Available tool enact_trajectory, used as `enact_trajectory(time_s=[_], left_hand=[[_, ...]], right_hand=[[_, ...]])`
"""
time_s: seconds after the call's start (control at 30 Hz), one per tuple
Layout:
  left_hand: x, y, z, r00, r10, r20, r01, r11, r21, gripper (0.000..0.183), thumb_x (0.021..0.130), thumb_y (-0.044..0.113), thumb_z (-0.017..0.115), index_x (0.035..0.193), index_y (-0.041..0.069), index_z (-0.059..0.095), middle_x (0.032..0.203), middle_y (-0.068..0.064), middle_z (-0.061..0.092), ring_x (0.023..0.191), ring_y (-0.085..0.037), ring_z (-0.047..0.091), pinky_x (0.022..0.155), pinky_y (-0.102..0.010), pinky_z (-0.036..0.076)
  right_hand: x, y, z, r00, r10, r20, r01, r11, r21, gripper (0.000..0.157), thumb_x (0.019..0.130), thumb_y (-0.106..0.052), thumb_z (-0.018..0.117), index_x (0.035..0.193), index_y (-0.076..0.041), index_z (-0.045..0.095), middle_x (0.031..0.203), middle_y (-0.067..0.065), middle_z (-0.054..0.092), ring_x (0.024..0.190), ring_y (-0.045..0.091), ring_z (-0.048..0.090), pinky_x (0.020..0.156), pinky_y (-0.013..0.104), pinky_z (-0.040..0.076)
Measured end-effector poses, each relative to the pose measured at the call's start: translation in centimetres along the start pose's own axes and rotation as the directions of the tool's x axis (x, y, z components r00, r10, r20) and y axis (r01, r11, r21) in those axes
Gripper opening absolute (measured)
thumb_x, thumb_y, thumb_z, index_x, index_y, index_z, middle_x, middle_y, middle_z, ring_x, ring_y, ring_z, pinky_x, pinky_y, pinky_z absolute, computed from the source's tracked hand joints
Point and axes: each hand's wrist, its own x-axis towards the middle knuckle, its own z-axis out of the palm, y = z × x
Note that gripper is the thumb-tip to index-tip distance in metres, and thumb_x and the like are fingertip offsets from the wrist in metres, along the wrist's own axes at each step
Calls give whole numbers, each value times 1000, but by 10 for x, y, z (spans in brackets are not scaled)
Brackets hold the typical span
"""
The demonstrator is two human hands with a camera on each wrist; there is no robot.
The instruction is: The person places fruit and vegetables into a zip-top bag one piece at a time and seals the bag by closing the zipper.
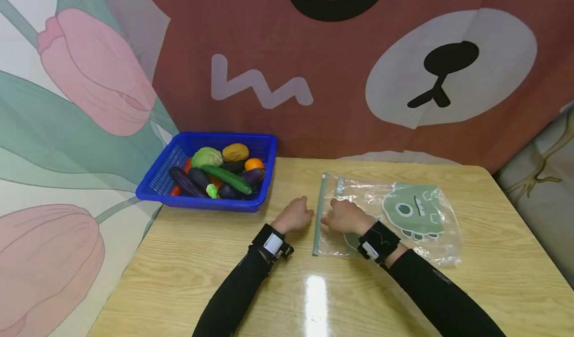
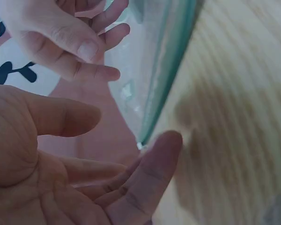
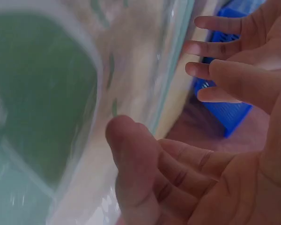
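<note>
zip bag (image 1: 419, 205) flat on the bench (image 1: 179, 272), longer side running left-right | right hand (image 1: 349, 216) over it, so nearer; left hand (image 1: 293, 215) just off the zip edge (image 1: 320, 212) | both loosely bent, holding nothing afaict

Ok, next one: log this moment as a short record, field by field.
left hand: holding nothing, fingers relaxed, beside the bag's green strip
right hand: over the bag, holding nothing; contact unclear
bag: clear plastic, green cartoon print, lying flat on the table
basket: blue, at the table's far left corner
basket contents: cabbage, cucumber, eggplants, others
</note>
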Motion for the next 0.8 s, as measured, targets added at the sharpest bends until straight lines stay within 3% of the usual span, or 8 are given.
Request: enact_trajectory(time_s=[0.07, 0.17, 0.27, 0.43, 0.5, 0.6, 0.7, 0.8], left_hand=[[3, -2, 2, 1000, 9, -2, -9, 1000, 23, 44, 94, 20, 44, 125, -10, 44, 121, -24, 51, 115, -32, 47, 95, -39, 37], [9, -4, 6, 1000, 23, -5, -23, 1000, 3, 31, 94, 20, 41, 100, -5, 58, 96, -17, 61, 90, -28, 58, 77, -33, 46], [15, -5, 10, 1000, -15, 21, 18, 990, -138, 30, 95, 23, 40, 80, 3, 57, 73, -9, 58, 64, -22, 57, 58, -28, 47], [17, 1, 11, 991, -97, 90, 123, 927, -356, 31, 94, 26, 41, 82, 2, 57, 71, -7, 57, 61, -20, 58, 55, -30, 50], [18, 2, 12, 991, -94, 98, 124, 922, -366, 32, 94, 26, 42, 81, 2, 58, 70, -7, 58, 60, -19, 56, 54, -28, 48], [22, 1, 15, 992, -78, 99, 107, 938, -330, 31, 93, 26, 43, 74, 5, 57, 66, -5, 56, 54, -14, 48, 49, -23, 39], [23, 0, 15, 996, -32, 83, 52, 967, -249, 28, 93, 21, 44, 72, 7, 56, 62, -3, 51, 51, -14, 43, 47, -23, 33], [23, 0, 15, 997, 34, 64, -23, 987, -161, 22, 93, 17, 47, 80, 7, 63, 68, -2, 54, 58, -13, 46, 53, -23, 36]], right_hand=[[4, -4, 3, 1000, -1, 17, 1, 1000, 19, 49, 79, -34, 65, 106, 6, 56, 85, 14, 61, 73, 26, 59, 62, 37, 47], [10, -11, 7, 999, -1, 41, -1, 999, 40, 30, 76, -29, 68, 78, -2, 56, 68, 7, 54, 57, 20, 50, 51, 32, 41], [16, -14, 13, 999, 28, 47, -29, 999, 29, 36, 75, -32, 70, 60, -9, 47, 61, 4, 47, 51, 18, 46, 47, 29, 36], [23, -14, 20, 997, 70, 30, -71, 997, 6, 42, 75, -40, 68, 54, -12, 45, 60, 6, 50, 52, 19, 47, 48, 29, 36], [25, -13, 21, 997, 74, 36, -75, 997, 6, 39, 75, -38, 67, 55, -12, 47, 62, 6, 51, 52, 19, 47, 48, 29, 37], [25, -12, 22, 996, 82, 47, -82, 997, 3, 31, 73, -30, 68, 57, -10, 50, 63, 7, 50, 53, 20, 47, 47, 29, 36], [25, -10, 22, 995, 79, 55, -79, 997, 4, 20, 71, -18, 64, 60, -8, 51, 64, 9, 49, 53, 21, 46, 46, 29, 36], [24, -9, 23, 997, 64, 36, -64, 998, 14, 15, 72, -12, 56, 59, -7, 50, 63, 9, 49, 52, 21, 46, 44, 29, 35]])
